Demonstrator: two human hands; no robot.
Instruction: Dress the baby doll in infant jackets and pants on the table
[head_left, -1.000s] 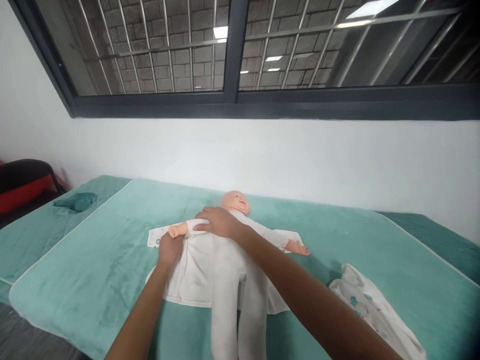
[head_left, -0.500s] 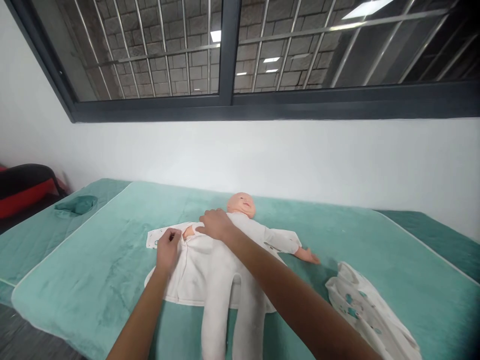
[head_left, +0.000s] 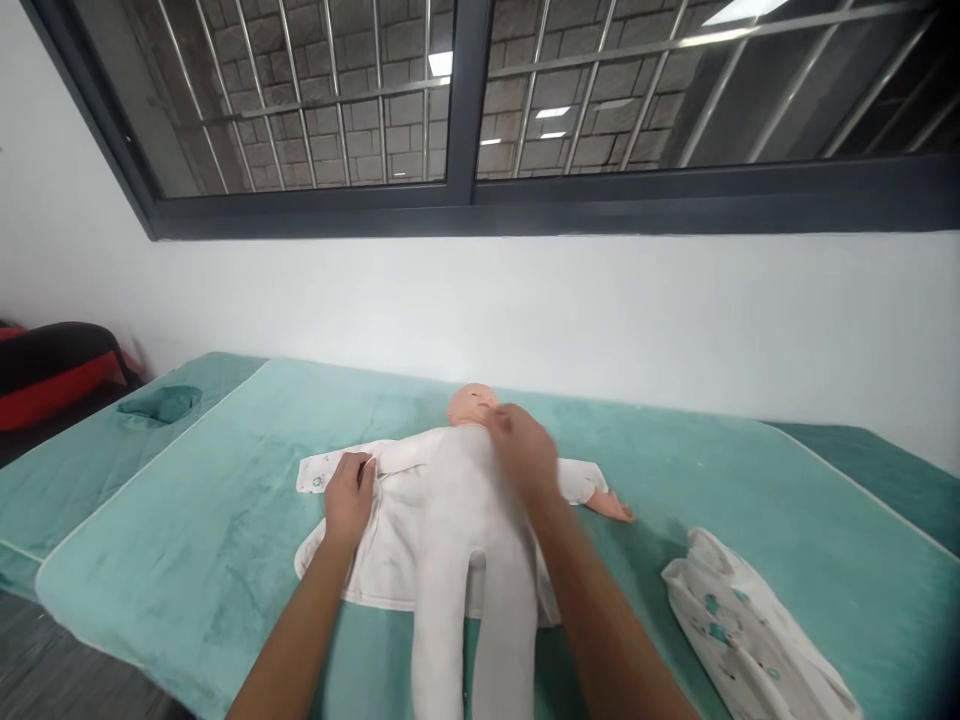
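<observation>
A baby doll [head_left: 474, 402] lies on its back in white clothing, its white legs [head_left: 439, 640] toward me. Spread beneath it is an opened white baby shirt [head_left: 390, 575]; one sleeve with a printed cuff [head_left: 313, 474] points left. My left hand [head_left: 351, 500] is closed on the shirt fabric just under that sleeve, near the armhole. Over the doll's upper chest and chin is my right hand [head_left: 523, 450], its fingers curled but blurred, so a hold cannot be made out. At the right, the doll's bare hand [head_left: 611, 505] sticks out of the other sleeve.
Green plush covers the bed [head_left: 187, 540]. A folded white cloth with teal prints [head_left: 742, 620] lies at the right. Toward the left are a hole in the bed [head_left: 161, 404] and a red-black chair [head_left: 60, 385]. A white wall [head_left: 480, 310] with a barred window stands behind.
My right hand has moved from the doll's shoulder on the left across to its chin and chest. The bare skin that showed by the left sleeve is now covered. My left hand stays by that sleeve.
</observation>
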